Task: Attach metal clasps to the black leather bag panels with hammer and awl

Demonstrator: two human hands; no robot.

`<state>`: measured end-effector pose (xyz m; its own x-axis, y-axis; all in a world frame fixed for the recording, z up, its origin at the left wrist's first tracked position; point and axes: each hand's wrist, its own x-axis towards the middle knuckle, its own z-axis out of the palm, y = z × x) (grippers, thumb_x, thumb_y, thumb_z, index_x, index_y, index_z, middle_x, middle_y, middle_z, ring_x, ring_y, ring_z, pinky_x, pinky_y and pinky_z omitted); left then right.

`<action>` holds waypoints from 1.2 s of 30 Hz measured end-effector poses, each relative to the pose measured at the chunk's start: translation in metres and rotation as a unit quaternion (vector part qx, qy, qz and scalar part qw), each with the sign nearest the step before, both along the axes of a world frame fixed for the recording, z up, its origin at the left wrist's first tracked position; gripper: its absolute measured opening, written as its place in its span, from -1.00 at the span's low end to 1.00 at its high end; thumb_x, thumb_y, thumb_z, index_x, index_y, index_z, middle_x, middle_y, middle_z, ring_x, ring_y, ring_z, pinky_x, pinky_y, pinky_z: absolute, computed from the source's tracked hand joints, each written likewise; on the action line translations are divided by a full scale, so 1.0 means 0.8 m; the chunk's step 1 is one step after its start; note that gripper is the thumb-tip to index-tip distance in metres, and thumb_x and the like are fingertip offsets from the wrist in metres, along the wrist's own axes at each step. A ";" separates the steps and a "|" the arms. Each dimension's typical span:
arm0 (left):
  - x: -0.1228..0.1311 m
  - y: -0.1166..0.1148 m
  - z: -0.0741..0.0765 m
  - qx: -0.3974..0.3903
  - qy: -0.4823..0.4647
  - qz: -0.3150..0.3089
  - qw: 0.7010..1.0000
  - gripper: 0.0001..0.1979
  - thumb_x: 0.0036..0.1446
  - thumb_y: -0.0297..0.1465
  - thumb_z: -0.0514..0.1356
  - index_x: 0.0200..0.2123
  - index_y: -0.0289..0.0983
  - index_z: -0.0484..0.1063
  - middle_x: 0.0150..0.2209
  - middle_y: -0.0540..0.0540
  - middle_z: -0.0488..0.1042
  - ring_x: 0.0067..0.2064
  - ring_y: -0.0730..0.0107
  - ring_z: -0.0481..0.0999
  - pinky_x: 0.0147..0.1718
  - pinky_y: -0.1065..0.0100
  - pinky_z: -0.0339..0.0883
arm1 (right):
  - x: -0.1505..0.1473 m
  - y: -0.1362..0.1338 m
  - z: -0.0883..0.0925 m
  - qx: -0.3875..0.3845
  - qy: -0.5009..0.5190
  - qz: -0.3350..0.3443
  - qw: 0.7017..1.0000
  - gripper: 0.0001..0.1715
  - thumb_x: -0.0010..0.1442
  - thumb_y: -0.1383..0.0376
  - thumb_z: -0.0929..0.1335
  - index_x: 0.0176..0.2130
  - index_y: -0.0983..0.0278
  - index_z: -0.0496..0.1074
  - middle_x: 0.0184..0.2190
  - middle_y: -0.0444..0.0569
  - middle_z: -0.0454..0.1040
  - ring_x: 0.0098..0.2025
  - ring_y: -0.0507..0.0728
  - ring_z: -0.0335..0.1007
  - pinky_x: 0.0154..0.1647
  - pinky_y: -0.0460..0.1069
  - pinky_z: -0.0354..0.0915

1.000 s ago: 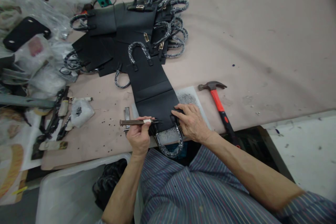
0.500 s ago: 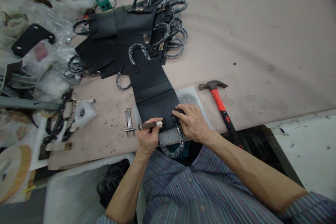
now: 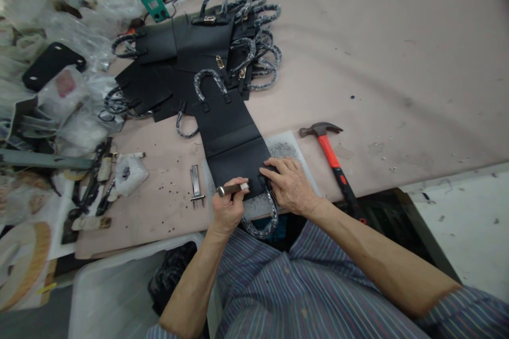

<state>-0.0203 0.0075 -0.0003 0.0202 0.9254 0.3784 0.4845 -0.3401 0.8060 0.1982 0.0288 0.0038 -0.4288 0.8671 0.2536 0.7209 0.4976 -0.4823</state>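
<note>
My left hand (image 3: 228, 210) is closed around a short punch-like tool (image 3: 233, 189) with a dark shaft and a pale tip. The tip is at the near end of a black bag panel (image 3: 234, 140), close to a handle tab. My right hand (image 3: 292, 185) grips the panel's near right corner, its thumb and forefinger on the other tab. A plastic-wrapped handle (image 3: 260, 232) curves from this end towards my body; a second wrapped handle (image 3: 209, 78) is at the far end. Under the panel lies a pale, speckled board (image 3: 286, 143).
A claw hammer (image 3: 329, 151) with a red-black grip lies to the right. A two-pronged metal tool (image 3: 195, 183) lies left of the panel. Behind are stacked black bag panels (image 3: 159, 82). Plastic bags (image 3: 75, 116) crowd the left; a plastic bin (image 3: 115, 291) stands below the table edge.
My left hand and the tool have shifted slightly right, and the tool's rear end has swung a little. My right hand keeps its place on the panel. The view has moved slightly.
</note>
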 end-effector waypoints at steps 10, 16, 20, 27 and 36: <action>0.001 0.011 0.013 -0.045 0.046 -0.036 0.997 -0.85 0.21 -0.49 0.22 -0.17 -0.23 0.56 -0.21 -0.07 0.66 -0.18 0.31 0.65 -0.12 0.33 0.51 | -0.002 0.000 -0.003 -0.004 0.004 0.003 1.000 -0.53 0.28 0.41 0.28 0.16 0.26 0.46 0.18 0.14 0.40 0.19 0.32 0.25 0.25 0.28 0.13; 0.006 0.014 0.015 -0.070 0.027 -0.041 0.996 -0.85 0.21 -0.48 0.19 -0.19 -0.22 0.53 -0.26 -0.06 0.64 -0.22 0.31 0.64 -0.14 0.35 0.49 | 0.030 -0.002 0.011 0.018 0.078 -0.044 0.996 -0.54 0.28 0.38 0.27 0.15 0.24 0.41 0.14 0.11 0.43 0.18 0.25 0.32 0.21 0.19 0.27; 0.010 0.013 0.015 -0.072 0.015 -0.044 0.996 -0.86 0.21 -0.47 0.18 -0.19 -0.22 0.51 -0.27 -0.05 0.63 -0.23 0.32 0.63 -0.16 0.35 0.47 | 0.098 -0.015 0.027 0.019 0.003 -0.202 0.979 -0.54 0.26 0.28 0.34 0.13 0.38 0.41 0.08 0.30 0.41 0.13 0.38 0.34 0.16 0.26 0.28; 0.009 0.011 0.016 -0.084 0.017 -0.053 0.995 -0.87 0.20 -0.47 0.17 -0.21 -0.20 0.49 -0.24 -0.07 0.63 -0.20 0.29 0.63 -0.13 0.32 0.45 | 0.150 -0.019 0.025 -0.286 0.108 -0.296 0.905 -0.88 0.11 0.36 0.33 -0.47 0.24 0.35 -0.62 -0.19 0.28 -0.59 0.06 0.19 -0.61 -0.08 0.14; 0.008 0.011 0.013 -0.075 0.023 -0.061 0.995 -0.87 0.18 -0.49 0.17 -0.22 -0.20 0.48 -0.27 -0.06 0.62 -0.23 0.29 0.63 -0.15 0.32 0.46 | 0.084 -0.029 0.164 -0.245 0.272 -0.211 0.906 -0.56 0.38 -0.08 0.17 -0.32 0.18 0.29 -0.60 -0.24 0.21 -0.69 -0.01 0.05 -0.71 -0.11 0.03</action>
